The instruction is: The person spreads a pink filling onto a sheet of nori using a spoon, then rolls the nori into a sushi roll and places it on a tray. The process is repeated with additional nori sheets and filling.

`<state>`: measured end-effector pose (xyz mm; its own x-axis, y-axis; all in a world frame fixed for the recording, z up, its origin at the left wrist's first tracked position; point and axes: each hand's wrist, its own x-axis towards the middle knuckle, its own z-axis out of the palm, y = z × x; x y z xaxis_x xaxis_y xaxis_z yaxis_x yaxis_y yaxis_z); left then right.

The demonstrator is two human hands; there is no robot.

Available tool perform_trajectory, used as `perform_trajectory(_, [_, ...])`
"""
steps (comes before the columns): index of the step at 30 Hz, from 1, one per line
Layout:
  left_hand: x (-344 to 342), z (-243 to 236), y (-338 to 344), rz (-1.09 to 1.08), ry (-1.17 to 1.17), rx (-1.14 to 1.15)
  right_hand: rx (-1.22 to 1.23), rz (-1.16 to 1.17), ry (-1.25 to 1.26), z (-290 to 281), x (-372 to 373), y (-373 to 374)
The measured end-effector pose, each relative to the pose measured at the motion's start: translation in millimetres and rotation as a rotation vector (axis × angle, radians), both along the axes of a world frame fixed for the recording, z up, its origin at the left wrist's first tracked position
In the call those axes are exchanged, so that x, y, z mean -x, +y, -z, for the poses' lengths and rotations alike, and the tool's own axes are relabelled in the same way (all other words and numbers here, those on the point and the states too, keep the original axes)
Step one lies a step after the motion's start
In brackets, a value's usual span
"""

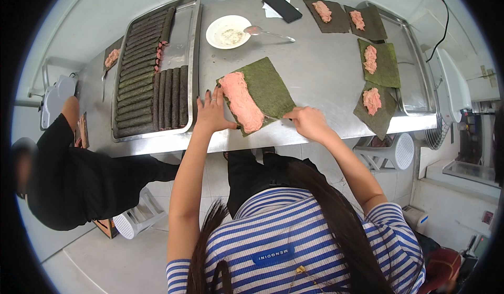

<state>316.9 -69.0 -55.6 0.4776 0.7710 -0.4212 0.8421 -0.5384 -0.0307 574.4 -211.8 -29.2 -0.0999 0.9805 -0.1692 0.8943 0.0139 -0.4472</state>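
A green nori sheet (pixel 273 86) lies slantwise on the table before me, with a long band of pink minced filling (pixel 241 102) spread over its left side. My left hand (pixel 211 116) is open, its fingers spread at the left edge of the sheet and its thumb at the near-left corner. At the sheet's near-right edge, my right hand (pixel 308 122) is closed around something thin that I cannot make out. A narrow light piece shows between its fingertips and the filling. Beyond the sheet stands a white bowl (pixel 211 33) with pale residue, a metal spoon (pixel 273 33) leaning on its rim.
A metal tray (pixel 195 47) of dark nori rolls lies left. At right, several nori sheets bear pink lumps (pixel 370 59), some overlapping another metal tray (pixel 420 73). A black phone (pixel 282 7) lies at the back of the steel table (pixel 325 84). A person in black (pixel 94 181) is at left.
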Motion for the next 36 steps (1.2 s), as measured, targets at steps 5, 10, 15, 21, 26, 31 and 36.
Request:
perform_trajectory(5, [0, 5, 1, 0.008, -0.006, -0.006, -0.091, -0.016, -0.063, 1, 14, 3])
perform_trajectory(10, [-1, 8, 2, 0.006, 0.0, -0.008, -0.206, -0.136, -0.155, 13, 22, -8])
perform_trajectory(15, [0, 5, 3, -0.022, -0.012, 0.029, -0.226, -0.237, -0.218, 15, 18, -18])
perform_trajectory(21, [3, 8, 3, -0.042, -0.061, 0.04, -0.403, -0.362, -0.243, 8, 9, 4])
perform_trajectory(26, [5, 12, 3, -0.033, -0.098, 0.033, -0.464, -0.393, -0.234, 21, 7, 40])
perform_trajectory(31, [6, 10, 2, -0.036, -0.108, 0.045, -0.473, -0.371, -0.256, 28, 12, 79])
perform_trajectory(36, [6, 10, 1, -0.047, -0.141, 0.054, -0.504, -0.364, -0.271, 32, 15, 113])
